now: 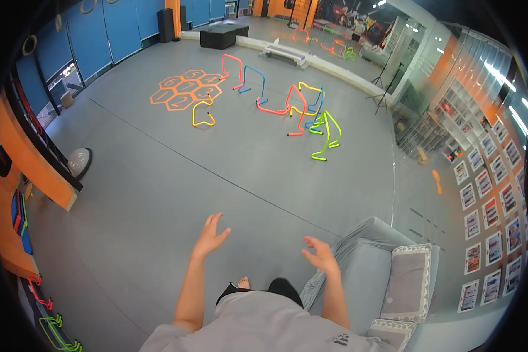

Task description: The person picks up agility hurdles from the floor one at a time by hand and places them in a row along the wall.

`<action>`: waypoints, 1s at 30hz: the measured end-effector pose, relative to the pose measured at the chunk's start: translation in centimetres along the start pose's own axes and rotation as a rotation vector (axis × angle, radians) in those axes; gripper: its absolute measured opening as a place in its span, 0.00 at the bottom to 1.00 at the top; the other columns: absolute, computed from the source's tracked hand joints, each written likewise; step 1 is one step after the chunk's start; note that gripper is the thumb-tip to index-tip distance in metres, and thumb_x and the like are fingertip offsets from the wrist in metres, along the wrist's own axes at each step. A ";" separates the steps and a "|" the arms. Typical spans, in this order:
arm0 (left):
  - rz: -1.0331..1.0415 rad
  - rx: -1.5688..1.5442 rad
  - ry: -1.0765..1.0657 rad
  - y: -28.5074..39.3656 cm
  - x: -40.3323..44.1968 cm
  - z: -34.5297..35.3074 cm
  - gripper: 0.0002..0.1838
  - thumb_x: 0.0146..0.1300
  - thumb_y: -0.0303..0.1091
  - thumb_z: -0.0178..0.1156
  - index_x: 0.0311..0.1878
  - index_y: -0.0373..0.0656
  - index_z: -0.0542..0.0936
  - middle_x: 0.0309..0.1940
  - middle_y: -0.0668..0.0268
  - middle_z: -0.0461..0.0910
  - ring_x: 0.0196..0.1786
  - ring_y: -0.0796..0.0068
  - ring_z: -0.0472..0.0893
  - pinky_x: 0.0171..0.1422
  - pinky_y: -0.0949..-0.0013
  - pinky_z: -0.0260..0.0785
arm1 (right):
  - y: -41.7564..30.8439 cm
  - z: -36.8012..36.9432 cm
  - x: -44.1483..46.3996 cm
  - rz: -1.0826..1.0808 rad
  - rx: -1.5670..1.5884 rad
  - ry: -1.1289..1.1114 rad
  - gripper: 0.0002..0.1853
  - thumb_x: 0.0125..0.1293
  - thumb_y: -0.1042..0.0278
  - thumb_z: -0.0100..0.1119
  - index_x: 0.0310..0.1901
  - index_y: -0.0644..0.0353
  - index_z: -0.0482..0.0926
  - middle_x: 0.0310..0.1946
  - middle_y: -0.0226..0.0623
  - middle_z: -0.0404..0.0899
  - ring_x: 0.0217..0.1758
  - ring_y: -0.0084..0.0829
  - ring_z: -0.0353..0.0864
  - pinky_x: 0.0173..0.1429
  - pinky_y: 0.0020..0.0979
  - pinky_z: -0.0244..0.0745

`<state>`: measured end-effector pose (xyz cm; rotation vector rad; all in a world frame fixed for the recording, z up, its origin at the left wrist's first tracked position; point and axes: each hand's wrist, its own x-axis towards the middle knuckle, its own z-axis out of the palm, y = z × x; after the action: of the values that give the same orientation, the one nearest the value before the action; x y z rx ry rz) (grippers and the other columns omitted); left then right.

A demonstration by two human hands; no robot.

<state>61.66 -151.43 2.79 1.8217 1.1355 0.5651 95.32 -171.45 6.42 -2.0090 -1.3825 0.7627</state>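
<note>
Both my hands are held out in front of my body above the grey floor (152, 223). My left hand (212, 236) has its fingers and thumb apart, with nothing in it. My right hand (321, 256) is likewise spread and holds nothing; the grey sofa (358, 276) is the thing nearest to it. Farther off on the floor stand several colored hurdles: a green hurdle (327, 135), a red hurdle (301, 111), a blue hurdle (254, 70) and a yellow hurdle (195, 114).
Orange numbered hexagons (186, 90) lie beside the hurdles. A half-ball balance trainer (80, 162) rests by the left wall. A black box (224, 36) and a white bench (283, 56) stand at the back. A tripod (381, 94) is by the mirror. Cushions (406, 284) lie on the sofa.
</note>
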 end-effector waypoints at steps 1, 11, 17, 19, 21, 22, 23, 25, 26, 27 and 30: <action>0.011 -0.013 -0.015 1.1 2.6 -0.2 0.35 0.65 0.44 0.62 0.71 0.39 0.64 0.72 0.50 0.60 0.73 0.51 0.63 0.72 0.55 0.61 | 0.3 -0.3 2.2 -0.008 0.035 0.018 0.23 0.61 0.65 0.67 0.58 0.55 0.78 0.50 0.40 0.84 0.51 0.35 0.83 0.55 0.36 0.77; -0.057 -0.023 -0.009 0.0 26.2 -1.3 0.32 0.66 0.42 0.62 0.70 0.43 0.66 0.70 0.57 0.64 0.68 0.59 0.69 0.64 0.57 0.69 | 5.4 -1.1 29.8 0.000 0.200 0.015 0.18 0.63 0.68 0.64 0.55 0.57 0.79 0.48 0.37 0.85 0.48 0.31 0.84 0.52 0.33 0.77; -0.294 -0.165 0.237 -2.1 34.5 -6.0 0.30 0.67 0.41 0.62 0.70 0.44 0.67 0.69 0.59 0.66 0.65 0.61 0.73 0.61 0.59 0.71 | 2.2 -3.4 50.0 -0.105 0.147 -0.168 0.19 0.64 0.67 0.63 0.56 0.57 0.79 0.49 0.37 0.84 0.50 0.33 0.84 0.52 0.35 0.77; -0.350 -0.152 0.310 -3.8 36.7 -7.4 0.30 0.67 0.41 0.62 0.69 0.43 0.68 0.68 0.59 0.67 0.65 0.62 0.73 0.62 0.59 0.70 | 0.0 -4.1 56.4 -0.164 0.121 -0.235 0.19 0.64 0.66 0.63 0.56 0.57 0.79 0.50 0.37 0.84 0.50 0.35 0.83 0.50 0.36 0.78; -0.436 -0.189 0.357 -5.4 38.2 -7.6 0.29 0.68 0.42 0.61 0.69 0.44 0.68 0.68 0.59 0.68 0.65 0.63 0.73 0.64 0.59 0.69 | -3.3 -4.4 61.6 -0.247 0.041 -0.280 0.18 0.64 0.66 0.63 0.56 0.56 0.79 0.50 0.38 0.83 0.49 0.37 0.82 0.47 0.36 0.79; -0.480 -0.223 0.374 -5.8 39.3 -8.0 0.29 0.68 0.42 0.61 0.69 0.44 0.69 0.68 0.59 0.68 0.65 0.63 0.73 0.64 0.59 0.69 | -4.4 -4.2 64.2 -0.284 0.048 -0.295 0.18 0.64 0.66 0.63 0.55 0.56 0.79 0.51 0.38 0.83 0.50 0.38 0.82 0.46 0.36 0.79; -0.519 -0.256 0.389 -6.4 40.8 -8.5 0.29 0.68 0.42 0.61 0.69 0.44 0.69 0.68 0.59 0.68 0.65 0.64 0.73 0.65 0.59 0.68 | -5.3 -3.9 67.0 -0.321 0.057 -0.306 0.18 0.64 0.66 0.63 0.55 0.56 0.79 0.51 0.38 0.83 0.50 0.38 0.82 0.45 0.36 0.79; -0.578 -0.296 0.389 -8.4 44.1 -9.3 0.29 0.68 0.43 0.61 0.69 0.45 0.69 0.69 0.59 0.67 0.65 0.64 0.73 0.66 0.59 0.67 | -7.5 -3.0 72.0 -0.345 0.056 -0.332 0.17 0.64 0.66 0.62 0.55 0.56 0.79 0.52 0.38 0.83 0.51 0.38 0.82 0.44 0.37 0.79; -0.603 -0.319 0.388 -9.5 46.0 -9.6 0.30 0.68 0.43 0.61 0.70 0.45 0.68 0.69 0.59 0.67 0.65 0.64 0.73 0.67 0.59 0.67 | -9.0 -2.8 74.7 -0.337 0.041 -0.344 0.17 0.64 0.66 0.62 0.55 0.56 0.79 0.52 0.37 0.83 0.52 0.38 0.82 0.45 0.37 0.79; -0.609 -0.336 0.387 -10.3 48.4 -10.2 0.30 0.68 0.43 0.61 0.70 0.45 0.68 0.69 0.58 0.67 0.65 0.64 0.73 0.67 0.58 0.67 | -10.0 -2.5 77.4 -0.334 0.024 -0.350 0.17 0.65 0.66 0.62 0.56 0.55 0.79 0.53 0.37 0.82 0.52 0.38 0.81 0.45 0.37 0.79; -0.610 -0.373 0.383 -12.7 56.6 -13.2 0.30 0.67 0.44 0.61 0.70 0.45 0.68 0.69 0.58 0.68 0.66 0.63 0.73 0.67 0.58 0.67 | -12.3 -1.2 85.4 -0.319 -0.002 -0.357 0.17 0.65 0.66 0.62 0.55 0.55 0.79 0.54 0.37 0.82 0.54 0.37 0.81 0.49 0.37 0.79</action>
<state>72.80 -93.64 -5.62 0.9967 1.6288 0.7127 114.27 -87.23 5.08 -1.6449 -1.8493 1.0015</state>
